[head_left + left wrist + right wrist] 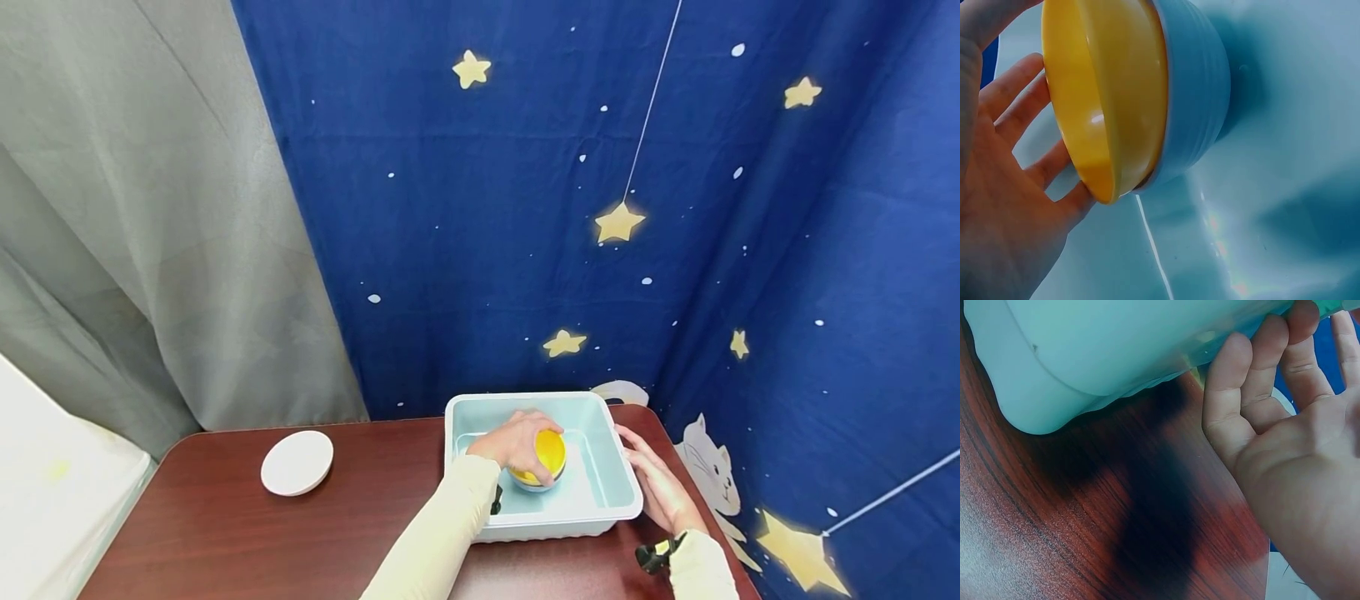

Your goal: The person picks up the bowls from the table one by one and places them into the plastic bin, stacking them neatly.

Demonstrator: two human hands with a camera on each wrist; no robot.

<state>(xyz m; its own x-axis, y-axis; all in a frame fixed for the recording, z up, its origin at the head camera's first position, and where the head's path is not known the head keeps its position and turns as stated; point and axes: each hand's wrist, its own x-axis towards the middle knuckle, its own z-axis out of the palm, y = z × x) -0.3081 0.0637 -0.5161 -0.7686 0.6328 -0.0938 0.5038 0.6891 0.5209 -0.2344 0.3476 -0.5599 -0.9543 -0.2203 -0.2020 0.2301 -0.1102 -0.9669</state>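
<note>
starry blue curtain, grey curtain, brown table, pale basin

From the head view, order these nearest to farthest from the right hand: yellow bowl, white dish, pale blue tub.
1. Pale blue tub, its right wall beside the right hand.
2. Yellow bowl, inside the tub.
3. White dish, at the table's left.
</note>
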